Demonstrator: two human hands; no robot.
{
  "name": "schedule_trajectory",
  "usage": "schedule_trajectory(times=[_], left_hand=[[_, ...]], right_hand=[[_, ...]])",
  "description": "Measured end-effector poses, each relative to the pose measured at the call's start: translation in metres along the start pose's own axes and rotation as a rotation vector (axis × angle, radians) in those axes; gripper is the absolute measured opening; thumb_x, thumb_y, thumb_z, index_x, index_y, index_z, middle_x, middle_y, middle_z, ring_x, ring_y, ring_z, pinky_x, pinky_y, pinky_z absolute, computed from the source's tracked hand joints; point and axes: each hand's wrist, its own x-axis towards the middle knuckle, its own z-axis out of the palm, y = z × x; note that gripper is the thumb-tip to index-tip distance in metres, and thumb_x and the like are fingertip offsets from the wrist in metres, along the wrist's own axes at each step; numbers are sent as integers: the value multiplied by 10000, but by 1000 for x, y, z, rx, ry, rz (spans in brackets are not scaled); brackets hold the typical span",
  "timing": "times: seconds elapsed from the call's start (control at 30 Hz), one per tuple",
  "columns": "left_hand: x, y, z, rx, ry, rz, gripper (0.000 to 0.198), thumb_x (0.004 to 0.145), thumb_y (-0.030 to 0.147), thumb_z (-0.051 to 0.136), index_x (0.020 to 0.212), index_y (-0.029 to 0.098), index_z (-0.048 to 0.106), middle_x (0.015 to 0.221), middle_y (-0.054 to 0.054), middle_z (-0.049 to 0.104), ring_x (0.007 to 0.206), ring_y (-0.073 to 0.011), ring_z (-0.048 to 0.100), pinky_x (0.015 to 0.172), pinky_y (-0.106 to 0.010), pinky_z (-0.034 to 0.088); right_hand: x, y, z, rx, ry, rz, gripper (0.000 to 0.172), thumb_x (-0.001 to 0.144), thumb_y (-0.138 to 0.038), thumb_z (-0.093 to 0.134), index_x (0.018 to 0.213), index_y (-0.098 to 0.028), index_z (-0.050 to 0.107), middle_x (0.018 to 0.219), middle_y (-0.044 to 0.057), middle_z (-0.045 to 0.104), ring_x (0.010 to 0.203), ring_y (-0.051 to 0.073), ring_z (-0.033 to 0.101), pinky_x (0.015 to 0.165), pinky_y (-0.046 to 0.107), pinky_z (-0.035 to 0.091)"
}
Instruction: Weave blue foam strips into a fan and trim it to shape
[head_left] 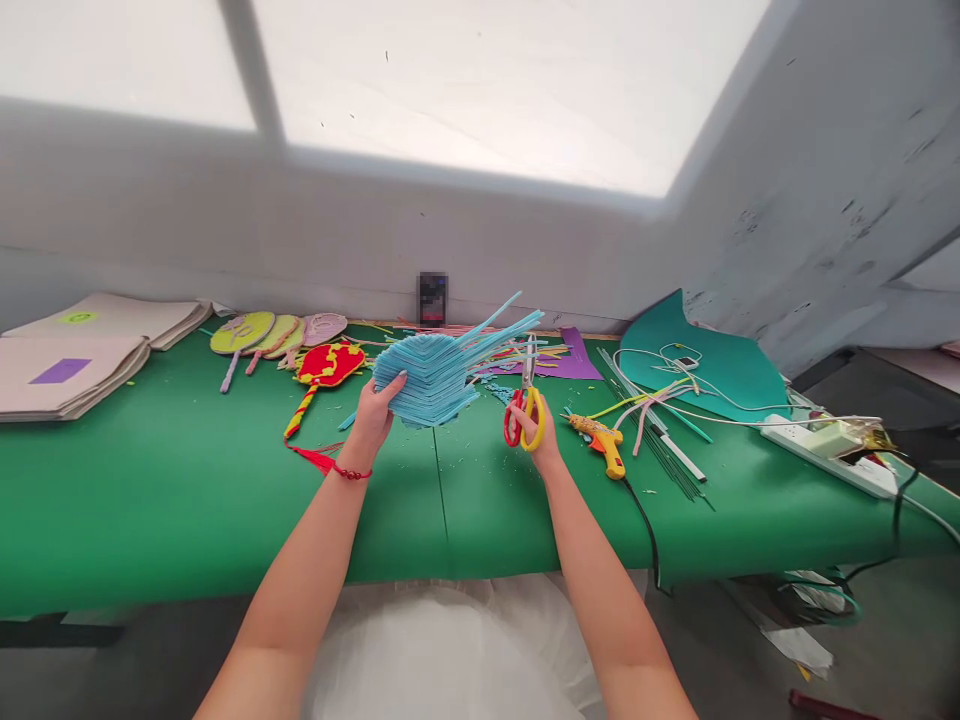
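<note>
My left hand (373, 410) grips a light blue fan-shaped piece (427, 375) made of several layered strips, whose loose ends stick out to the upper right. It is held just above the green table (187, 480). My right hand (541, 432) has its fingers through the red and yellow handles of a pair of scissors (525, 400), blades pointing up and away, just right of the blue piece. A red cord bracelet sits on my left wrist.
Finished fans, yellow-green, pink and a red-yellow one (326, 365) with a tassel, lie at the back left. Beige boards (71, 365) are stacked far left. A yellow glue gun (604, 440), thin sticks, a teal sheet (705, 365), cables and a power strip (825, 450) occupy the right.
</note>
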Motion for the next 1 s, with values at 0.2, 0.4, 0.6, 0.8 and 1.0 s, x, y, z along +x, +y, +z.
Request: schedule_trajectory(times=[0.2,0.4,0.6,0.8,1.0], left_hand=[[1,20,12,-20,20,88,411,505,337,867,837,158,705,860,-72,739,951,-283,681,885,-398,536],[12,59,27,-55,42,248,409,487,342,873,820,174,704,856,-56,736,961,-268,679,886,-372,534],[12,73,38,-19,-11,237,407,453,350,884,768,163,707,798,-54,735,864,-259,695,825,-373,554],[7,64,44,6,-37,198,379,479,336,876,776,164,715,807,-55,739,799,-236,698,774,-348,562],[7,59,49,12,-67,158,388,502,344,867,808,162,714,841,-66,743,845,-253,699,802,-360,556]], right_hand=[[0,-4,16,30,25,-85,603,611,-418,780,1084,-251,446,778,-36,533,638,94,511,492,191,418],[-12,-14,32,-76,-281,-84,584,678,-528,710,1156,-250,521,852,17,498,733,126,492,605,240,470],[-16,-25,50,-128,-283,-186,588,722,-596,638,1175,-258,475,829,3,452,717,126,458,651,253,455],[-5,-29,54,-133,-253,-193,570,753,-627,587,1159,-244,469,789,-10,411,577,93,360,487,218,351],[2,-33,47,-108,-228,-210,596,733,-636,613,1158,-242,476,817,0,436,612,97,409,502,218,366]])
